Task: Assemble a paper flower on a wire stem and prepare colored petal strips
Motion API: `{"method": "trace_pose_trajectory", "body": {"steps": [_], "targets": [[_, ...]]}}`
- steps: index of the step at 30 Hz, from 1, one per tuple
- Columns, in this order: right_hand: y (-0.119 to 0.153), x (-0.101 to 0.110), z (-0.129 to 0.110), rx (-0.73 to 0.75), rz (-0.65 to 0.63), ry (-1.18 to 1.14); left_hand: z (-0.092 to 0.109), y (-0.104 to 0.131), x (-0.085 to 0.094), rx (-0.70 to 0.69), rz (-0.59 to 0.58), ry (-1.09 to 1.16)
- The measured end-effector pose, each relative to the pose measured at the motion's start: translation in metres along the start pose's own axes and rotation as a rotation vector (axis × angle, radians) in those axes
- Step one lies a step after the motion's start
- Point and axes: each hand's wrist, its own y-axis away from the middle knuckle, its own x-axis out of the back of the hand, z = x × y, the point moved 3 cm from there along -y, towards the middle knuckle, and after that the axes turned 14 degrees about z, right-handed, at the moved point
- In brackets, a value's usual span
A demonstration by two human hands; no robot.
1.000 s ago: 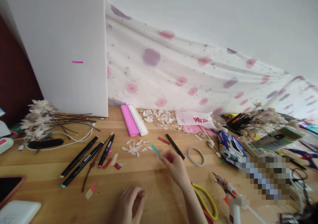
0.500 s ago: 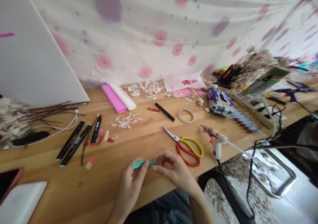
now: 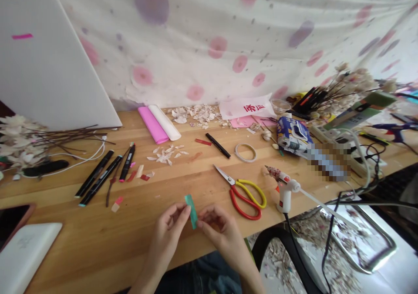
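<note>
A small green strip (image 3: 191,211) stands nearly upright between my hands above the wooden table's front part. My left hand (image 3: 172,224) pinches it between thumb and fingers at its left edge. The fingertips of my right hand (image 3: 218,226) are closed at the strip's lower right side, thumb and forefinger together at its edge. Scissors (image 3: 240,189) with red and yellow handles lie just beyond my right hand, blades pointing away to the left. To their right stands a white glue gun (image 3: 283,189) with a glue stick in its back.
Markers (image 3: 99,178) and paper scraps (image 3: 139,174) lie at the left, near a white device (image 3: 31,257). Behind are pink and white paper rolls (image 3: 158,126), a black pen (image 3: 217,145) and a tape ring (image 3: 245,152). A power strip (image 3: 355,163) and cables are at the right.
The green strip has turned from lying sideways to nearly upright. My right hand has shifted slightly down along it, and the camera view has moved a little.
</note>
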Motion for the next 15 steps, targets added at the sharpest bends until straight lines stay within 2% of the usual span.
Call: {"method": "trace_pose_trajectory", "body": {"steps": [6, 10, 13, 15], "targets": [[0.01, -0.012, 0.014, -0.059, 0.052, -0.109, 0.002, -0.001, -0.006, 0.023, 0.011, 0.062], [0.012, -0.017, 0.018, -0.028, 0.051, -0.035, 0.007, 0.0, -0.006, 0.013, -0.002, 0.087], [0.004, 0.002, 0.008, 0.124, 0.083, 0.159, 0.007, -0.001, -0.001, 0.0, 0.024, 0.086], [-0.005, 0.029, -0.002, 0.301, 0.209, 0.355, 0.006, -0.002, 0.002, 0.007, 0.042, 0.087]]}}
